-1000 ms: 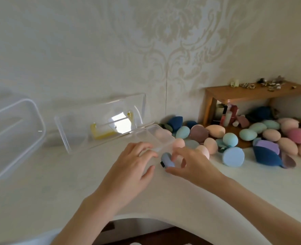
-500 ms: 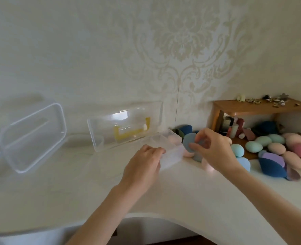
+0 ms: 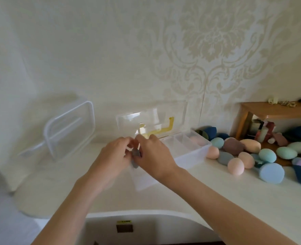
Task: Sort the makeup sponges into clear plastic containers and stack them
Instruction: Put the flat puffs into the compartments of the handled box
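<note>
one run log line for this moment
step: loading divided box | both hands: left hand, right hand pinch grey-blue sponge at near end | sponge pile: unsorted, right

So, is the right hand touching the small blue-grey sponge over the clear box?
Touching. The head view shows the right hand with fingers curled onto the blue-grey sponge, no gap visible; the left hand meets it too.

left hand (image 3: 113, 157): fingers curled | right hand (image 3: 152, 157): fingers curled, touching left

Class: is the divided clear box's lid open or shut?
Open: the lid stands raised behind the divided box, whose compartments show uncovered.
</note>
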The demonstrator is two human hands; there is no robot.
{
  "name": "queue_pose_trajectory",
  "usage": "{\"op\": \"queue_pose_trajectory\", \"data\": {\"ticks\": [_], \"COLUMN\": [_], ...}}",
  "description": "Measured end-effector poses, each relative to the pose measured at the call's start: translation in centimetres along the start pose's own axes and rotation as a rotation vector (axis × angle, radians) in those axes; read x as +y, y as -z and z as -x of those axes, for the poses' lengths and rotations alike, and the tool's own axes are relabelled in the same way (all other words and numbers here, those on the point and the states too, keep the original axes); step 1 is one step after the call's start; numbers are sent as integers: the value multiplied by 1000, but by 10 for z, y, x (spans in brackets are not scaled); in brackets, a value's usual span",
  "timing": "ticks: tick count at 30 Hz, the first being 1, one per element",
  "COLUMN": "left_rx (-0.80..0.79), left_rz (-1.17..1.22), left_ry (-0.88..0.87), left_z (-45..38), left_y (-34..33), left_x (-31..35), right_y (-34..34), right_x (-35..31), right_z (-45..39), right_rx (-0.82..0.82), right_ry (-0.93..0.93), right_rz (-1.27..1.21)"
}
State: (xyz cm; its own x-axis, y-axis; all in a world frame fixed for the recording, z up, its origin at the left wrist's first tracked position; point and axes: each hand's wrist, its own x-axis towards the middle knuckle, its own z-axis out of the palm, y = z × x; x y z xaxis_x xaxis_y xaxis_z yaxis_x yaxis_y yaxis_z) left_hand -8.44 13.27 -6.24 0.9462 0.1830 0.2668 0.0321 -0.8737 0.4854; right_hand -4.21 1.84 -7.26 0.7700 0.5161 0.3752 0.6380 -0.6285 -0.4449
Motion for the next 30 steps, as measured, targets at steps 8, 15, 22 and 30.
{"op": "queue_pose_trajectory", "data": {"ticks": [8, 15, 22, 30], "left_rx": [-195, -353, -413, -351], "left_rz": [-143, -381, -536, -540], "left_ry": [-46, 8, 28, -11], "left_z": [-8, -23, -27, -26], "left_y": [1, -2, -6, -11], "left_x": [-3, 6, 21, 16], "right_y": [-7, 59, 93, 82], "right_x": [8, 35, 151, 179], "right_z": [2, -5, -23, -25], "right_rx": [-224, 106, -41, -256], "right_ry": [128, 51, -524, -419], "right_rz": [169, -77, 211, 308]}}
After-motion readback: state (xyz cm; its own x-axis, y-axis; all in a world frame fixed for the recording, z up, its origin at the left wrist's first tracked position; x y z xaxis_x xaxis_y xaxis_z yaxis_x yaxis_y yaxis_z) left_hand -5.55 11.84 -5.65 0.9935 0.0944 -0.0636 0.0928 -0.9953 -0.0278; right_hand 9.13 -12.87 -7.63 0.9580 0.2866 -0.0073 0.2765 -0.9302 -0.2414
